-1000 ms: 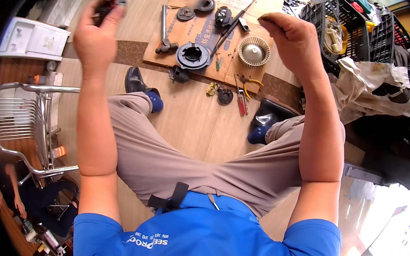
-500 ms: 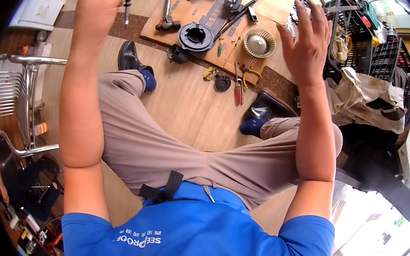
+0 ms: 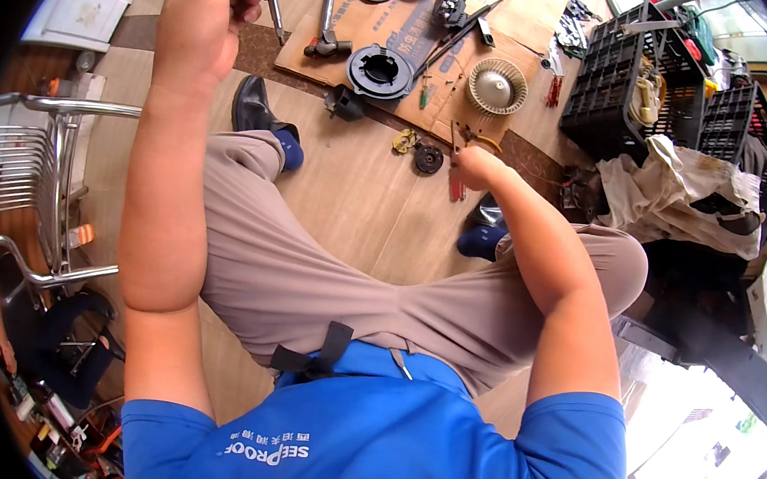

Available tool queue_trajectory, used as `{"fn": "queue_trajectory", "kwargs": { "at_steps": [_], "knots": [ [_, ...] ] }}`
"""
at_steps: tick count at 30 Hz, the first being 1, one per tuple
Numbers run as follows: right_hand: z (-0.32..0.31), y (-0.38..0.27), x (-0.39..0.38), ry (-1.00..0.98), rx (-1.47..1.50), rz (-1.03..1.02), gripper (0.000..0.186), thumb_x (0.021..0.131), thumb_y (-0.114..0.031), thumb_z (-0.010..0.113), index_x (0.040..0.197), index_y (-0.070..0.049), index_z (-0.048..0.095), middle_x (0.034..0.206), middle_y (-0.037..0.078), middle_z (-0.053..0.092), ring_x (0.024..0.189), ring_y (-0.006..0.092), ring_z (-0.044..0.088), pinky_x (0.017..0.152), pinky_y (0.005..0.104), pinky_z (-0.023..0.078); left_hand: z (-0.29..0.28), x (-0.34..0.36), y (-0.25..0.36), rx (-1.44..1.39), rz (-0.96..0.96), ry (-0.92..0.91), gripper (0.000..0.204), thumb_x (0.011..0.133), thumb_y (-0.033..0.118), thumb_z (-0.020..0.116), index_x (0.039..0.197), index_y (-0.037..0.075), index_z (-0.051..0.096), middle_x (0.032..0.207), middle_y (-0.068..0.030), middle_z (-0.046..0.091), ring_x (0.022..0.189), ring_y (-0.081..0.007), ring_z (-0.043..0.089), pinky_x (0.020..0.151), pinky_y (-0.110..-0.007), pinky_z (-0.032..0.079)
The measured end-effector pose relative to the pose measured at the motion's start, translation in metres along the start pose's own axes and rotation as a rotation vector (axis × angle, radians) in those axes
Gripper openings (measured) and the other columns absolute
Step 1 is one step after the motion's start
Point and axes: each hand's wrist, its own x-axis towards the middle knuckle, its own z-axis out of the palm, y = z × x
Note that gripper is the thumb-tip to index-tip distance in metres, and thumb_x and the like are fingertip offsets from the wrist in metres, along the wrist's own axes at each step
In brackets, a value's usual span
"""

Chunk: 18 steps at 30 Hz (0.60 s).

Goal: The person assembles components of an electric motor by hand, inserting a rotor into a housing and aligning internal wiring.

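Raised at the upper left, my left hand (image 3: 207,15) is closed on a dark part with a thin metal shaft (image 3: 274,9), which points down; the part's upper end is cut off by the frame edge. My right hand (image 3: 478,167) is low over the floor in front of the cardboard, at the tools lying there. Its fingers are turned away and hidden. Red-handled tools (image 3: 456,189) show beside it, and pliers with yellow-orange handles (image 3: 487,143) lie just beyond. A round black part (image 3: 428,159) and a small yellow part (image 3: 405,141) lie to its left.
On the cardboard (image 3: 371,31) lie a white fan wheel (image 3: 498,86), a black ring-shaped housing (image 3: 379,71), a hammer (image 3: 326,46) and several dark parts. Black crates (image 3: 601,85) with a draped cloth (image 3: 675,189) stand at the right. A metal-framed chair (image 3: 16,176) stands at the left.
My right hand has come down from above the cardboard's right side to the tools on the floor. My left hand still holds the shafted part, now tilted with its tip further right.
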Motion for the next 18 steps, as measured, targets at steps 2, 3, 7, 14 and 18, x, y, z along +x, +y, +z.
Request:
{"fn": "queue_trajectory", "kwargs": {
  "at_steps": [2,3,7,14,18],
  "knots": [
    [0.037,0.055,0.007,-0.055,-0.052,0.144,0.021,0.079,-0.013,0.058,0.093,-0.002,0.071,0.096,0.022,0.068,0.092,0.0361,0.065,0.079,0.0425,0.053,-0.012,0.003,-0.011,0.024,-0.017,-0.006,0.024,0.089,0.015,0.068,0.108,0.001,0.063,0.083,0.0003,0.063,0.062,-0.0048,0.05,0.053,-0.019,0.035],
    [0.041,0.065,0.005,-0.089,-0.08,0.234,0.022,0.078,-0.01,0.058,0.093,-0.003,0.072,0.098,0.021,0.068,0.094,0.0354,0.066,0.081,0.042,0.053,-0.014,0.002,-0.014,0.032,-0.018,-0.003,0.024,0.089,0.015,0.068,0.108,0.001,0.063,0.083,0.0003,0.063,0.062,-0.0048,0.05,0.053,-0.019,0.035],
    [0.058,0.056,0.027,0.126,0.082,0.428,0.022,0.079,-0.007,0.056,0.092,0.0,0.071,0.1,0.022,0.068,0.099,0.033,0.066,0.085,0.0402,0.053,-0.009,-0.004,-0.02,0.052,-0.044,-0.063,0.023,0.09,0.016,0.067,0.107,0.002,0.062,0.086,-0.002,0.064,0.064,-0.0075,0.053,0.056,-0.02,0.039],
    [0.07,0.018,0.062,0.513,0.067,0.688,0.033,0.092,-0.015,0.045,0.122,-0.004,0.051,0.134,0.018,0.045,0.122,0.0367,0.047,0.094,0.0491,0.046,-0.004,-0.012,-0.015,-0.071,-0.259,-0.181,0.022,0.094,0.025,0.058,0.108,0.008,0.06,0.087,-0.0016,0.066,0.065,-0.0091,0.056,0.056,-0.024,0.042],
    [0.089,0.042,0.075,0.518,0.158,0.783,0.041,0.093,-0.014,0.043,0.132,-0.005,0.045,0.137,0.019,0.042,0.126,0.0376,0.042,0.099,0.0524,0.04,0.023,-0.011,-0.018,-0.177,-0.375,-0.102,0.024,0.094,0.029,0.058,0.104,0.007,0.059,0.084,-0.0052,0.064,0.066,-0.0143,0.058,0.052,-0.027,0.047]
  ]
}}
